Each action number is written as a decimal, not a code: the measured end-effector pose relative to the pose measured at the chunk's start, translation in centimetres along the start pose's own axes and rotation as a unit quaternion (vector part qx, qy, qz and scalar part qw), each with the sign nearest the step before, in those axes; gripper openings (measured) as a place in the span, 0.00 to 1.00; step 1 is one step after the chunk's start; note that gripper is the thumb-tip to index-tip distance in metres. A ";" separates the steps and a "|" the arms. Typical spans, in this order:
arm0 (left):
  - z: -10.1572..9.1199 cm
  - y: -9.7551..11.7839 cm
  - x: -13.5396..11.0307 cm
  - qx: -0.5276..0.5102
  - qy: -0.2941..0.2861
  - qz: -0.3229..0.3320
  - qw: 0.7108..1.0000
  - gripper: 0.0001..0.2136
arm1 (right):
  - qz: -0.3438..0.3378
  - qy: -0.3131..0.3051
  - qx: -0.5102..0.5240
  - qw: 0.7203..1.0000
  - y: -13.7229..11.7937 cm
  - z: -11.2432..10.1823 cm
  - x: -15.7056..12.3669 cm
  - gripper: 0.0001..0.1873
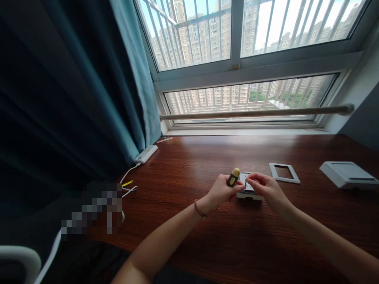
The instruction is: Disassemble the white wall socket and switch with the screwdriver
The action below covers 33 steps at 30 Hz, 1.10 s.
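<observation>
Your forearms come up from the bottom edge and meet just right of the frame's centre, over the dark wooden desk (207, 244). A blue curtain (89, 98) fills the upper left. At the far right lies a flat white box (345, 174), and left of it a white rectangular frame (284, 172), just beside your hands. A white power bank (145, 154) sits at the curtain's foot. Your right hand (266, 188) rests on a small white switch module (248, 190), fingertips drawn together on its top face; whether they grip anything cannot be told. Your left hand (220, 192) is closed around a screwdriver (233, 177) with a yellow-and-black handle, its tip at the module.
</observation>
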<state>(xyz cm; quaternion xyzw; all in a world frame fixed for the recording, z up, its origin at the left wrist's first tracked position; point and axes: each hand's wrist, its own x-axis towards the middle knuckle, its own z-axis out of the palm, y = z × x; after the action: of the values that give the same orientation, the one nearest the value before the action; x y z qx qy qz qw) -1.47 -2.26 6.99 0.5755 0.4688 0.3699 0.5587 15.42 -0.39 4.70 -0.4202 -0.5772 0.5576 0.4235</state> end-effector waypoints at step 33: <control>-20.1 -6.7 4.0 0.461 0.367 -0.219 0.778 0.08 | -0.075 0.263 -0.136 0.952 7.2 -5.7 3.2 0.22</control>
<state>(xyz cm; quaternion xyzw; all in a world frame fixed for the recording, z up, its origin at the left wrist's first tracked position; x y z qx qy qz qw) -20.25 7.08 2.01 0.4668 0.8661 0.1607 0.0787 20.10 4.49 -2.31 -0.5609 -0.5457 0.3099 0.5399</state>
